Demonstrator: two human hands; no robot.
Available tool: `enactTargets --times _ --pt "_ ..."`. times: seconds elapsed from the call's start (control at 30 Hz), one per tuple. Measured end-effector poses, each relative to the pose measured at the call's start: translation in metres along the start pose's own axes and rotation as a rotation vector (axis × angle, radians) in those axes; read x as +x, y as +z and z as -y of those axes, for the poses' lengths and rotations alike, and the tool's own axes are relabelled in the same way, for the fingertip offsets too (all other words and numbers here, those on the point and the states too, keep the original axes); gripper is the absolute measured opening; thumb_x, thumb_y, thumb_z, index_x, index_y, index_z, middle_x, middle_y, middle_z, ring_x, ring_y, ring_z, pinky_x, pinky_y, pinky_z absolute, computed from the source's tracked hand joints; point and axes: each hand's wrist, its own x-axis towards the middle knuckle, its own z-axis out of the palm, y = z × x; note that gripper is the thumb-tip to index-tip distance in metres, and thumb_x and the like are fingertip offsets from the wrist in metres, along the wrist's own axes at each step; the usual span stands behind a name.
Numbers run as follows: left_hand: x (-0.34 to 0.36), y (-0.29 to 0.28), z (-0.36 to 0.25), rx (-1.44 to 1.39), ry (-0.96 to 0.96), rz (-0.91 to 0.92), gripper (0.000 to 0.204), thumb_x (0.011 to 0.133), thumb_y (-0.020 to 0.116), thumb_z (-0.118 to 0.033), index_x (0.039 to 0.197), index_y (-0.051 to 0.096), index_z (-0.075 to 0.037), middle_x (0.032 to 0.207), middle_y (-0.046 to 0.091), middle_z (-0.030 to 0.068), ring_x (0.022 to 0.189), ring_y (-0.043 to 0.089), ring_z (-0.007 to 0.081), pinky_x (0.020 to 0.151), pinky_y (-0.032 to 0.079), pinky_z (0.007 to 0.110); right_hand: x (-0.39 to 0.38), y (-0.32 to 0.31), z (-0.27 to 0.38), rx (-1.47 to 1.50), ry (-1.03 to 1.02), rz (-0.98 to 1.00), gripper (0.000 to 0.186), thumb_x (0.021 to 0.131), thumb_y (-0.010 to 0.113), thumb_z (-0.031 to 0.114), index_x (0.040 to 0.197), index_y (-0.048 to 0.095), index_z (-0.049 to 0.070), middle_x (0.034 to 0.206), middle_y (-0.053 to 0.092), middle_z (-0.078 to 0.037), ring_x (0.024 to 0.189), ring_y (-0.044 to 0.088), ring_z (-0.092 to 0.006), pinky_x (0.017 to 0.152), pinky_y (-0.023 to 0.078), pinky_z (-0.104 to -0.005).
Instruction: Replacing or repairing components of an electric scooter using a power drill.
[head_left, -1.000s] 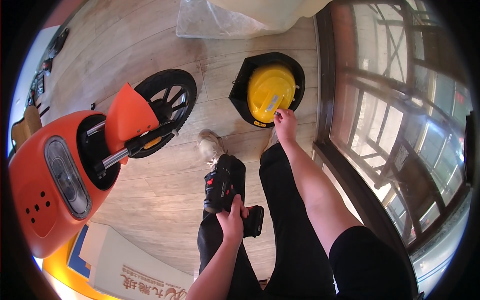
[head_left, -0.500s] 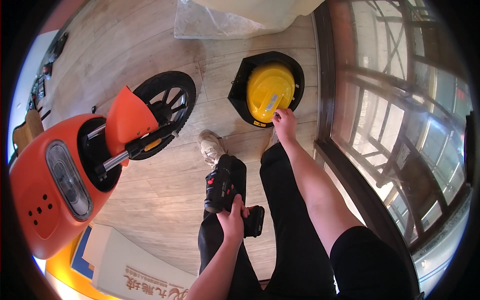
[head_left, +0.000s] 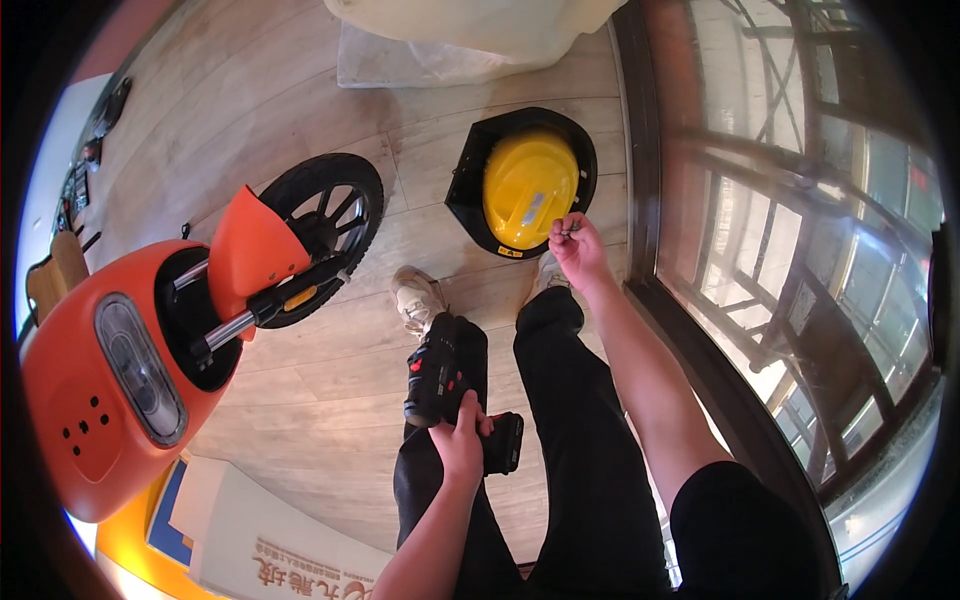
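My left hand [head_left: 460,435] is closed round a black cordless drill [head_left: 437,370] with red details, its battery beside my fingers, over my left leg. My right hand [head_left: 575,247] pinches a small metal piece [head_left: 568,228], too small to name exactly, just in front of a yellow hard hat [head_left: 522,185]. The hat rests inside a black, angular-edged holder [head_left: 465,193] on the floor. To my left, an orange scooter [head_left: 100,380] has its black spoked front wheel [head_left: 372,200] and silver fork tubes showing.
A dark-framed glass panel [head_left: 760,250] runs along my right. Translucent plastic sheeting [head_left: 460,40] lies at the top. A white sign board [head_left: 235,515] with a yellow edge is at lower left, and small dark items [head_left: 110,110] sit along the far left wall.
My right hand has drawn slightly back from the hard hat and turned, showing the small piece in its fingertips. The view has shifted a little; my left hand still grips the drill.
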Motion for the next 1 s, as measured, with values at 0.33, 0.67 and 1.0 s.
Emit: enactTargets --times 0.33,0.67,1.0 --pt "-0.002 0.005 -0.001 0.026 0.010 0.004 0.041 0.095 0.062 -0.007 0.135 0.050 -0.004 0.070 0.048 0.0023 0.050 0.046 0.0118 0.054 0.044 0.031 0.008 -0.013 0.014 0.027 0.077 -0.050 0.045 0.101 0.050 0.046 0.072 0.042 0.014 0.064 0.033 0.003 0.057 0.038 -0.0130 0.054 0.031 -0.0261" --pt "-0.007 0.006 0.000 0.067 -0.009 0.015 0.038 0.096 0.060 -0.005 0.133 0.050 -0.001 0.070 0.051 0.0004 0.051 0.047 0.0093 0.052 0.044 0.027 0.063 -0.101 0.057 -1.735 0.074 -0.604 0.072 0.081 0.063 0.068 0.070 0.065 -0.003 0.072 0.066 -0.026 0.077 0.066 -0.0413 0.071 0.048 -0.0487" --pt "0.005 0.001 0.008 0.126 0.047 0.055 0.018 0.095 0.065 -0.011 0.107 0.054 -0.003 0.063 0.051 -0.0019 0.051 0.050 0.0082 0.049 0.042 0.026 0.099 -0.201 0.069 -1.465 -0.072 -0.301 0.058 0.088 0.070 0.050 0.104 0.069 -0.006 0.093 0.072 -0.012 0.086 0.065 -0.0242 0.076 0.049 -0.0386"
